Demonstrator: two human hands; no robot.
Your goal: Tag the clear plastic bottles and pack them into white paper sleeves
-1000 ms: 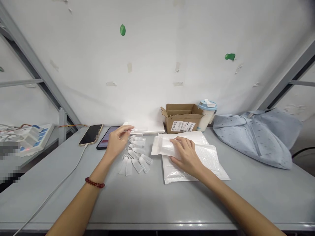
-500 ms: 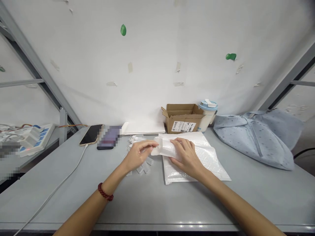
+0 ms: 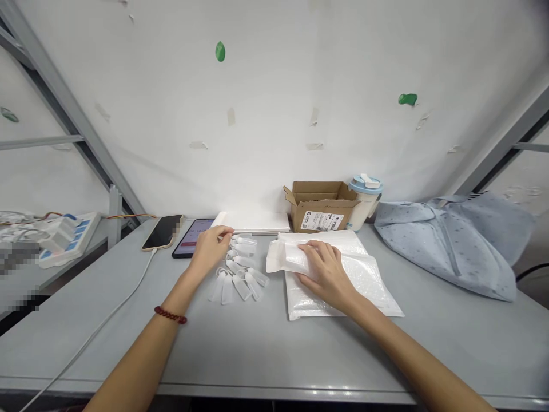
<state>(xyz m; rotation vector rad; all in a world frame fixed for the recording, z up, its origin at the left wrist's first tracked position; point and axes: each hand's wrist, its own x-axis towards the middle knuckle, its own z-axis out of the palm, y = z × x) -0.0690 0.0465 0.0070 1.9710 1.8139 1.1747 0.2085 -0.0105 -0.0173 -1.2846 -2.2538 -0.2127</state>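
Observation:
Thumb and forefinger of my left hand (image 3: 210, 247) are pinched at the ring end of the uppermost clear plastic tag; the exact contact is hard to see. Several more clear plastic tags (image 3: 241, 288) with small white rings fan out beside and in front of that hand. My right hand (image 3: 325, 273) grips a small white packet (image 3: 295, 257), its open flap end pointing left. Beneath the packet and hand lies a white bubble mailer (image 3: 364, 280), flat on the table.
Behind the mailer stand an open cardboard box (image 3: 321, 209) and a cup with a blue lid (image 3: 363, 197). Two phones, one black (image 3: 162, 232) with a white cable (image 3: 111, 309), lie left. White flat envelopes (image 3: 257, 222) rest by the wall; a pale blue cloth bag (image 3: 446, 246) sits right.
My left hand has gone from the packet's open end leftward to the tags, uncovering more of them. My right hand keeps hold of the packet in nearly the same place.

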